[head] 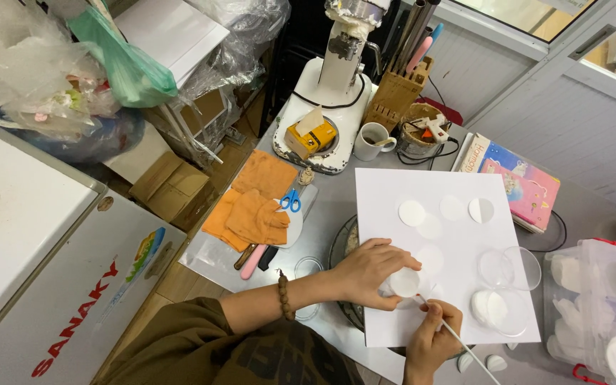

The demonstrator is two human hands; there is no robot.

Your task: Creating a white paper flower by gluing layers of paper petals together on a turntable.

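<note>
My left hand [372, 269] is closed around a small white round cup [403, 283], held tilted over a white board [393, 187]. My right hand [433, 335] grips a thin white stick [458, 341] whose tip reaches the cup's rim. Several white paper discs [412, 212] lie spread on the board. Clear round lids [511, 267] and a filled white cup [497, 311] sit at the board's right edge.
A stand mixer [329, 93], a knife block [396, 93], a white mug [372, 140] and a yellow box [310, 137] stand behind the board. Orange cloths [258, 203] and blue scissors [291, 200] lie left. A plastic bag of white cups [600, 306] and a book [518, 182] are right.
</note>
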